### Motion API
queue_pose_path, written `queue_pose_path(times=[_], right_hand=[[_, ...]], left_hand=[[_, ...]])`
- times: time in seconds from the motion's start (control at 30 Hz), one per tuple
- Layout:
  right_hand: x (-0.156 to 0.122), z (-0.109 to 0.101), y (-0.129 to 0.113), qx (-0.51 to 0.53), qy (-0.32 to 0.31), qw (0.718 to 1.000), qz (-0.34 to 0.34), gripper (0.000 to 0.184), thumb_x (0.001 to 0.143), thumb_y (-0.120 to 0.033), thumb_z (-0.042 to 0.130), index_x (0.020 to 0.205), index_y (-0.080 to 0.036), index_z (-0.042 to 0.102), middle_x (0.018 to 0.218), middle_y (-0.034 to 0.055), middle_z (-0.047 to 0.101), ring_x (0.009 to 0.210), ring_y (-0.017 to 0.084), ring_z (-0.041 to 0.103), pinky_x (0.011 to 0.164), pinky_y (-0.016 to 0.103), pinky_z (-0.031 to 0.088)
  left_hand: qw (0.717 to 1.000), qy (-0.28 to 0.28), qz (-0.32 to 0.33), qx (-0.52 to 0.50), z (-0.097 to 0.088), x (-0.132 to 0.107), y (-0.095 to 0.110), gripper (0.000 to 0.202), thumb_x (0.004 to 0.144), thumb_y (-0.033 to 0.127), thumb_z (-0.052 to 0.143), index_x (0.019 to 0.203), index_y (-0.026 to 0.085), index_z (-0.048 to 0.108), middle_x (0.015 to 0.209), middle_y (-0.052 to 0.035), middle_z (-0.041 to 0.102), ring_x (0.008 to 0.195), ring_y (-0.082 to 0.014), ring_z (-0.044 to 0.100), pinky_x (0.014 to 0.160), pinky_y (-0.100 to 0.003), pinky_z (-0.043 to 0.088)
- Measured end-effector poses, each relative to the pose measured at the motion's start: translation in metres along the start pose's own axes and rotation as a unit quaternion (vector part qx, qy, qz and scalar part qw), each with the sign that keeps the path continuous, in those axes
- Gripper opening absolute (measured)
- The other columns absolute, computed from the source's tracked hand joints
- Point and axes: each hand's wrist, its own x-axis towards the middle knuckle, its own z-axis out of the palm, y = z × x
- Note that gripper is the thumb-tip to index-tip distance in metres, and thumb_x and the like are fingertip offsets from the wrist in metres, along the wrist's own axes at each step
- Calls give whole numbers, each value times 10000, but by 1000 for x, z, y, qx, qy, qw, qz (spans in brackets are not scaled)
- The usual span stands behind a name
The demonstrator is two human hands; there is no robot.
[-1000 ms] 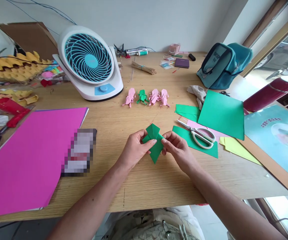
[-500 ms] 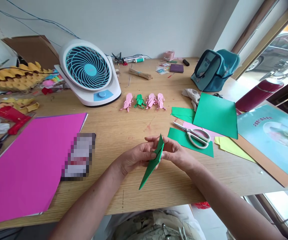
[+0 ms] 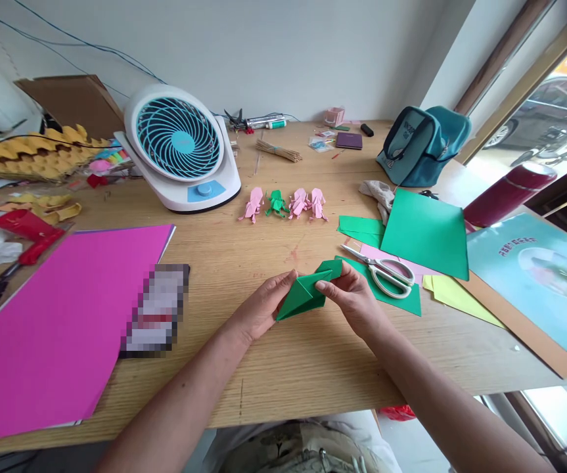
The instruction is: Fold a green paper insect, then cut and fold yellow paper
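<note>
A partly folded sheet of green paper (image 3: 307,292) is held between both hands above the wooden table. My left hand (image 3: 267,303) grips its left edge, thumb on top and the other fingers mostly hidden behind it. My right hand (image 3: 349,293) pinches the right part, thumb pressed on the near face. Creases and an open fold show on the paper. Beyond the hands stand folded paper figures in a row: a pink one (image 3: 252,205), a green one (image 3: 276,203) and two more pink ones. White-handled scissors (image 3: 391,276) lie right of my right hand on green paper.
A white fan (image 3: 182,148) stands at the back left. Magenta sheets (image 3: 66,322) and a blurred rectangular object (image 3: 158,309) lie left. To the right are a green square sheet (image 3: 426,230), a teal bag (image 3: 424,144), a dark red bottle (image 3: 510,194) and a light blue book (image 3: 539,276).
The green paper has turned from a narrow, edge-on shape to a wider view, with its folds spread. My left hand has shifted to its left edge, my right hand slightly right.
</note>
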Motion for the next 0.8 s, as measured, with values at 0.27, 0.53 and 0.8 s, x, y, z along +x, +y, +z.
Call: queue_pose_path(times=[0.27,0.53,0.8], right_hand=[[0,-2,0,-36,-23,999,19,382,676,-499,841,797,-225,605,701,-31,640,574,138,578,549,288,509],[3,-11,-4,-102,25,994,-40,298,765,-446,786,955,-242,680,905,0,654,798,138,584,753,274,505],[6,-14,-10,-120,-2,991,-56,271,761,-453,789,886,-243,671,910,24,673,888,181,621,827,327,527]], left_hand=[[988,-30,49,147,3,-5,3,513,896,603,539,1139,170,666,970,-102,720,829,-239,708,588,-288,560],[806,82,227,541,11,-7,-2,295,982,228,451,1219,230,627,1181,-73,711,1060,-227,681,913,-338,517],[716,84,271,638,13,-8,-2,391,939,114,481,1318,199,527,1236,-92,660,1116,-231,624,967,-381,516]])
